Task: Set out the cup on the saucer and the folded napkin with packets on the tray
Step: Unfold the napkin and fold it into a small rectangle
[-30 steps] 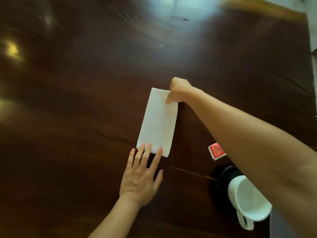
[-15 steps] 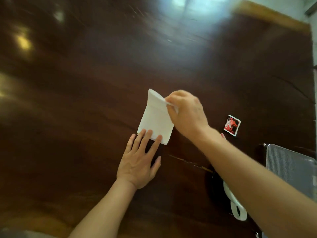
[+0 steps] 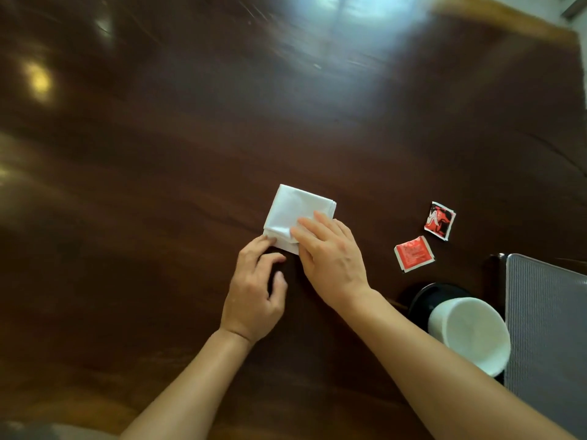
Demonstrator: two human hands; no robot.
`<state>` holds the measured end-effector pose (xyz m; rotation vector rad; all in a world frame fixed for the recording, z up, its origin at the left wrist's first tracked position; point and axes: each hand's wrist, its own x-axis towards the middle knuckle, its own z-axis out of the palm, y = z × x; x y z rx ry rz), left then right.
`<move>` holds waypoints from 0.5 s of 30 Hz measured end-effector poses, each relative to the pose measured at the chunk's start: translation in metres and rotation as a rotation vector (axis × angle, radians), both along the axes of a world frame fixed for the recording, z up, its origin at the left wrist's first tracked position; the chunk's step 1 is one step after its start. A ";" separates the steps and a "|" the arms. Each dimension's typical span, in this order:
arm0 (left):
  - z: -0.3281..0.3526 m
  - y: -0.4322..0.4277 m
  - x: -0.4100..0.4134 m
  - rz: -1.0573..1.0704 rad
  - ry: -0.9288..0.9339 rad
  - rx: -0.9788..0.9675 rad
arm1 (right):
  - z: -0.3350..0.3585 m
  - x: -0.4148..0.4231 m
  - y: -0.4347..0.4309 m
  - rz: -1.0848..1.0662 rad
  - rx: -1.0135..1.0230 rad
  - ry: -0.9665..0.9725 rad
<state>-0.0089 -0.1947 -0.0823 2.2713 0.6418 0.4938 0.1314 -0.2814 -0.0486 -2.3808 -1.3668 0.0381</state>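
Note:
A white napkin [image 3: 293, 208], folded into a small square, lies on the dark wooden table [image 3: 158, 154]. My right hand [image 3: 327, 258] rests flat on its near right part, fingers together. My left hand [image 3: 254, 287] touches the napkin's near left corner with its fingertips, fingers curled. Two red packets lie to the right: one [image 3: 414, 253] nearer, one [image 3: 440, 220] farther. A white cup [image 3: 470, 335] stands on a black saucer [image 3: 425, 296] at the right, beside a grey tray [image 3: 546, 312].
The table's far edge [image 3: 508, 17] shows light wood at the top right. Bright reflections lie on the tabletop at the top and at the left.
My right hand has folded the napkin's far half toward me, so the long strip is now a small square. My left hand has curled at the near corner.

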 end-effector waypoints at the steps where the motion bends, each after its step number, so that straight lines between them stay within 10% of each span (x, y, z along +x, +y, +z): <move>1: 0.005 0.004 0.000 0.076 -0.049 -0.073 | -0.001 -0.001 0.000 0.000 -0.016 0.005; 7: 0.034 0.040 0.042 0.152 -0.147 0.066 | -0.007 -0.022 -0.004 -0.003 -0.162 0.075; 15: -0.002 0.074 0.079 -0.331 0.445 0.415 | 0.001 -0.027 -0.028 0.130 -0.591 0.150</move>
